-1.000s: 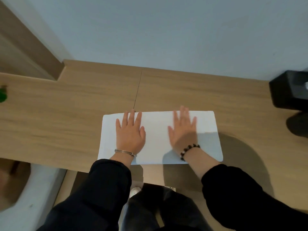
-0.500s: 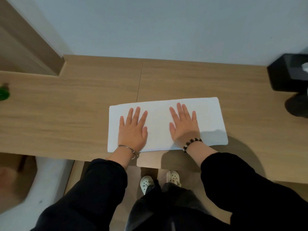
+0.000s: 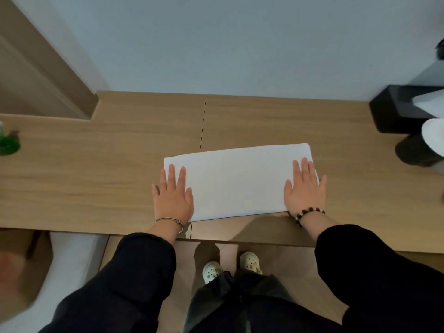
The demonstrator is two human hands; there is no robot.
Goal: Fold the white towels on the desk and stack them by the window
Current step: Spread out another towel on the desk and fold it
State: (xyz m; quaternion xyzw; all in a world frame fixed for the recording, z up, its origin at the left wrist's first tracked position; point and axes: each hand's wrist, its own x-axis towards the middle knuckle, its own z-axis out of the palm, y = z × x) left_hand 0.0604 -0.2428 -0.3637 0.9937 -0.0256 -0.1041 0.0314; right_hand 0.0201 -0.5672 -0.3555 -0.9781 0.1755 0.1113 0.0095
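Note:
A white towel (image 3: 237,181), folded into a long flat rectangle, lies on the wooden desk (image 3: 96,179) close to its front edge. My left hand (image 3: 173,195) presses flat on the towel's left end, fingers straight, with the little finger over the desk. My right hand (image 3: 304,188) lies flat on the towel's right end, fingers straight, its outer edge past the towel's side. No window or stack of towels is in view.
A black box (image 3: 398,111) with white paper sticking out stands at the desk's right back, with a dark round object (image 3: 415,150) beside it. A green object (image 3: 8,144) sits at the far left. A wall runs behind the desk.
Both hands have slid apart along the towel, from its middle out to its left and right ends. The towel sits a little farther right in view.

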